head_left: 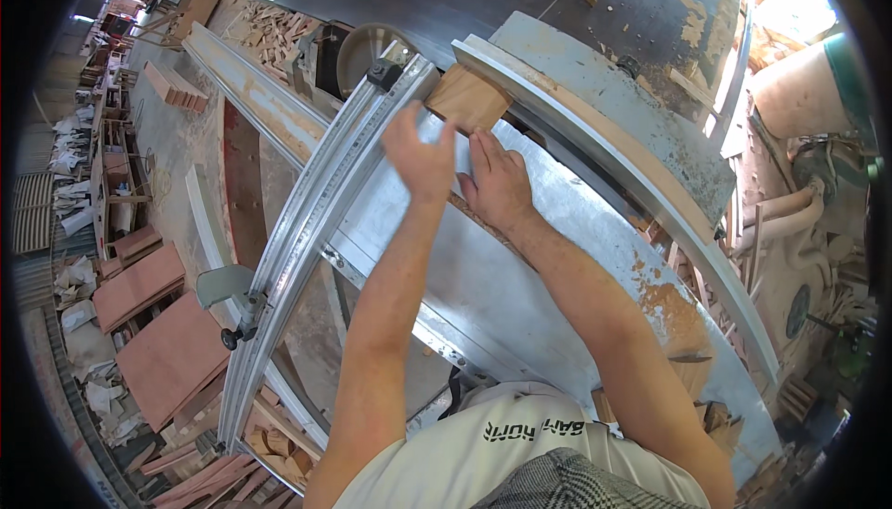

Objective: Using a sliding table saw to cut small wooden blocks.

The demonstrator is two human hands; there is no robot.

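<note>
A small brown wood block (469, 98) lies on the shiny metal surface (520, 277) of a big saw machine, just past the person's fingertips; the right hand (497, 182) lies flat on the surface with its fingers close together and pointing at the block, and the fingertips sit right at the block's near edge, though I cannot tell if they really touch it; the left hand (420, 154) is just beside the right one, lifted a little, open and loose, with its fingers near the block's left corner and holding nothing; the block rests against a long pale fence (595, 151) that runs along the far side of it; to the left of the block, a round saw blade (367, 47) sticks up, close to the block but apart from it; a long ribbed metal rail (316, 230) runs down the left side of the surface; down on the floor to the left, flat reddish boards (172, 351) lie in piles; small wood scraps (269, 30) lie in a heap beyond the blade.
</note>
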